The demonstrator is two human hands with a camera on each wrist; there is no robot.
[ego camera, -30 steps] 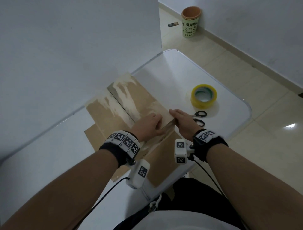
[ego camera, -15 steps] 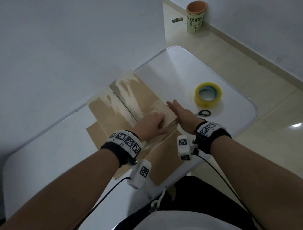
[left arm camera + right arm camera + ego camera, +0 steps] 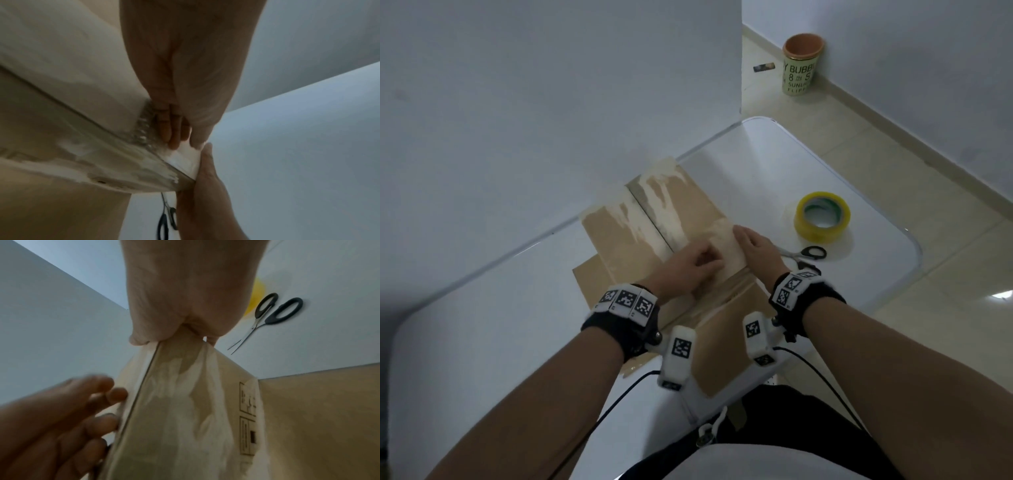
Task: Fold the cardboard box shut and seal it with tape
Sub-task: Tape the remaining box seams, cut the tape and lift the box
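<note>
Pressing the cardboard box (image 3: 681, 219) flaps flat, left hand (image 3: 690, 265) and right hand (image 3: 758, 250) both spread open, holding nothing; next, I reckon, comes fetching the yellow tape roll (image 3: 822, 217) near the table's right edge.

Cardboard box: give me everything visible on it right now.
The brown cardboard box lies flattened on the white table against the wall. Pale torn patches run along its centre seam, and printed symbols show in the right wrist view. The left hand presses on top near the seam. The right hand rests against its right edge.
</note>
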